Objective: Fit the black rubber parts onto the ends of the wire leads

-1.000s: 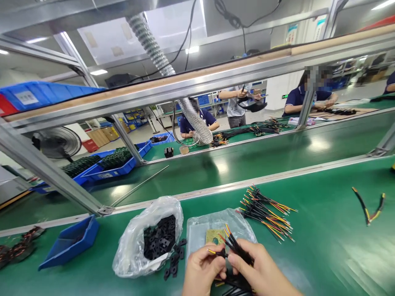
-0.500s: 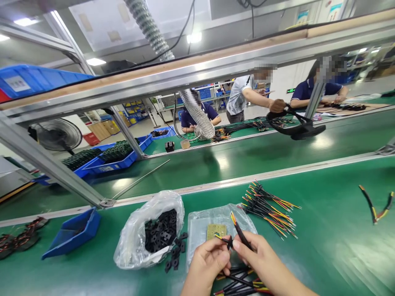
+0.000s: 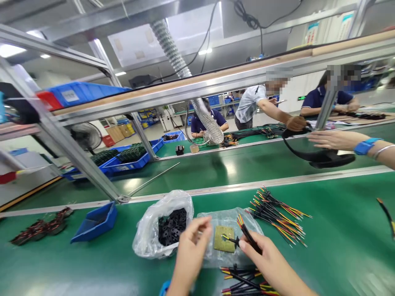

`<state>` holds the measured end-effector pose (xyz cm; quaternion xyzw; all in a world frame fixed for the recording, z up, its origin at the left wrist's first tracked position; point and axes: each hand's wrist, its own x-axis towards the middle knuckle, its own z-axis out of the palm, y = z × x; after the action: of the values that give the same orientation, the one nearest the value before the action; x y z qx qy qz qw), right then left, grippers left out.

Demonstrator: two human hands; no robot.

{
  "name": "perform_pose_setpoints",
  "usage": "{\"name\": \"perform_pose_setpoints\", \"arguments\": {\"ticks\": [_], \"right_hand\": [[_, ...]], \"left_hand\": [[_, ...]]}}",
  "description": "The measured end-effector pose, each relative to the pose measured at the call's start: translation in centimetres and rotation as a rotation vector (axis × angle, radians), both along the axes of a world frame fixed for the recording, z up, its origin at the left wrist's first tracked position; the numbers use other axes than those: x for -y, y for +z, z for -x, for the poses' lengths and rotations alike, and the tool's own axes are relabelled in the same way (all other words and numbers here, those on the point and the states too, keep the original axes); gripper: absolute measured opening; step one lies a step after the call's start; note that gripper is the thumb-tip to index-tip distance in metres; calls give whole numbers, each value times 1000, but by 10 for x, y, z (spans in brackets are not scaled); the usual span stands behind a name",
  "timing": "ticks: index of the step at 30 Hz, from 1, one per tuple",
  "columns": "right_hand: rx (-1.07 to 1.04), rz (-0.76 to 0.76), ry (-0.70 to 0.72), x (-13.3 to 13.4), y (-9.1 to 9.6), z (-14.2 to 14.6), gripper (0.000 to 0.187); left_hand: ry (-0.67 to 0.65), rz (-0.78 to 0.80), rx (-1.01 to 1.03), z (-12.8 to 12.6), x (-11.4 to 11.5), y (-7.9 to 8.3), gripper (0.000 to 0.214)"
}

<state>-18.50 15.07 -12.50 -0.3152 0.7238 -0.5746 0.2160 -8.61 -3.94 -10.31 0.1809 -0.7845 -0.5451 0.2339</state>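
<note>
Black wire bundle, tips up-left

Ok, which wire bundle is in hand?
The small black bundle with yellow-red tips, in the right hand; the fanned bundle and the lower bundle lie on the mat.

Near table: one left hand and one right hand counted. One wire bunch was in the right hand. Two wire piles were logged: one upper pile toward the far edge, one lower pile at the near edge. Also one clear bag, one plastic sheet, one board and one blue tray. Black pieces in the bag were too many to count. Beyond the far edge: three co-workers, one further arm, one fan and one duct.
</note>
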Motion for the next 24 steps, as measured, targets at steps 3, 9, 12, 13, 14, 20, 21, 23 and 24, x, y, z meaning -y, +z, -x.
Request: {"name": "perform_pose_setpoints", "arguments": {"ticks": [3,9,12,13,14,20,21,23,24], "right_hand": [[-396,-180,57,-2,-14,0,31],[-676,-409,162,-2,-19,-12,21],[-621,-329,112,-2,-13,-9,24],[-582,-290,94,-2,-11,-7,26],[-531,-257,70,-2,-10,-6,26],[-240,-138,-5,-1,-7,-4,20],[-217,-113,1,0,-7,-4,20],[-149,-67,5,1,-4,-6,22],[-104,-47,1,1,-2,-6,23]], "left_hand": [[157,586,245,-7,39,14,24],[105,869,517,-4,42,-9,19],[133,872,490,-2,38,-13,19],[144,858,468,-1,38,-12,19],[156,839,442,0,39,-11,19],[45,16,74,5,17,-2,25],[-21,-243,6,5,9,-2,25],[-125,-614,-42,5,-6,-1,24],[-152,-724,-37,4,-11,0,25]]}}
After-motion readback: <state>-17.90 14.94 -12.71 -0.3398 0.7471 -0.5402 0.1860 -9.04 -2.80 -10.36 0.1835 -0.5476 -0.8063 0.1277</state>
